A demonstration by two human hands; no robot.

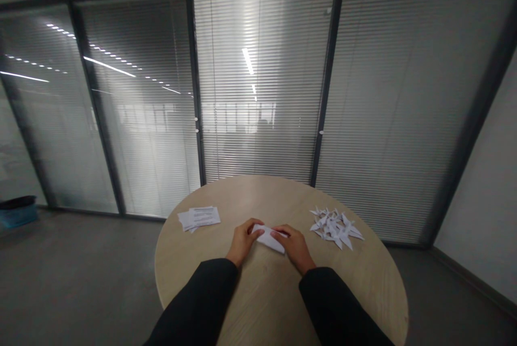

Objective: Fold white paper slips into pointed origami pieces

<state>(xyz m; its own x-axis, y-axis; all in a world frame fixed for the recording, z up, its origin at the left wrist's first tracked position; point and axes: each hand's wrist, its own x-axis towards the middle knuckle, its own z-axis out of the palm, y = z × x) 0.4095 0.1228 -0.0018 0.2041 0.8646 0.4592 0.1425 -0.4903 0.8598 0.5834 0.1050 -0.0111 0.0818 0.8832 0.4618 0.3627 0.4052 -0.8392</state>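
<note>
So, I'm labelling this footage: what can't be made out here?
Head view:
Printed sheets: text too small to read.
Folded paper: partly hidden by the left hand and right hand.
White folded pieces: overlap hides their exact count.
Table: near edge cut off by the picture's bottom.

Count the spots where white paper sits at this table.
3: overlapping sheets at left, folded paper held between the left hand and right hand, and a pile of pointed paper shapes at right. Single sheets or shapes may be hidden by overlap.
</note>
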